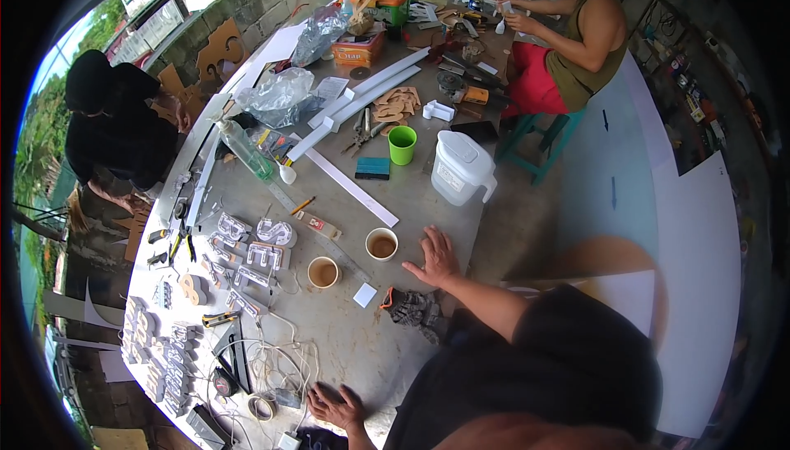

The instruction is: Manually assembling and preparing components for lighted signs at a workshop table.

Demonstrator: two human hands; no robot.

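My right hand (436,257) lies flat on the grey table (362,191), fingers spread, holding nothing. Just left of it stands a paper cup (382,244) with some brown drink, and a second paper cup (323,272) sits a little further left. A dark knit glove (414,310) rests below that hand, with a small white square piece (364,294) beside it. At the near edge, my left hand (336,407) also rests on the table, open and with nothing in it. Next to it are tangled white cables (276,355) and a roll of tape (262,406).
Several raised letter shapes (247,252) cover the left side. A steel ruler (341,261), a green cup (401,146), a white lidded pitcher (462,168) and a glass bottle (245,150) stand or lie beyond. One person (588,47) sits far right; another person (115,121) is at the left.
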